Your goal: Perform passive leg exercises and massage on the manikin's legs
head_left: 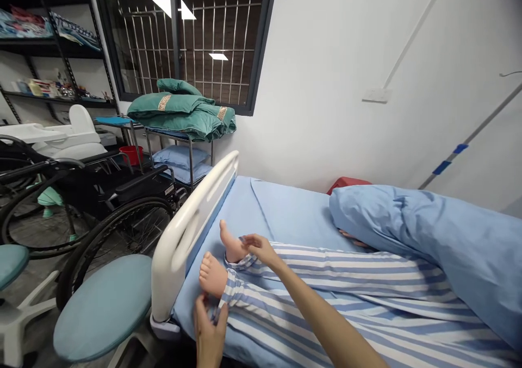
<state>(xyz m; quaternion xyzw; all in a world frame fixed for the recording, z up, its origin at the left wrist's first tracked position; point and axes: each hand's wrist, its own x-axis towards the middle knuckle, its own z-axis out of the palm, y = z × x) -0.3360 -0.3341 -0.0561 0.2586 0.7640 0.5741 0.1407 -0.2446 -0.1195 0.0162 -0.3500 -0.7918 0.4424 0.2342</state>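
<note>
A mannequin in blue-and-white striped trousers (346, 270) lies on the bed, its bare feet toward the footboard. My left hand (209, 327) is at the near foot (213, 275), its fingers by the heel and its thumb against the trouser cuff (233, 291); striped cloth shows between them, and the fingertips are partly hidden. Over the ankle of the far foot (233, 247) lies my right hand (261, 249), fingers stretched and somewhat apart, touching near that leg's cuff. Both feet point upward. A light blue quilt (416, 232) covers the upper part of the mannequin.
The white footboard (179, 237) rises just beyond the feet. Left of it stand a blue-topped stool (106, 308) and a black wheelchair (122, 205). Folded green bedding (183, 110) is stacked on a trolley below the window. A wall (318, 85) borders the bed's far side.
</note>
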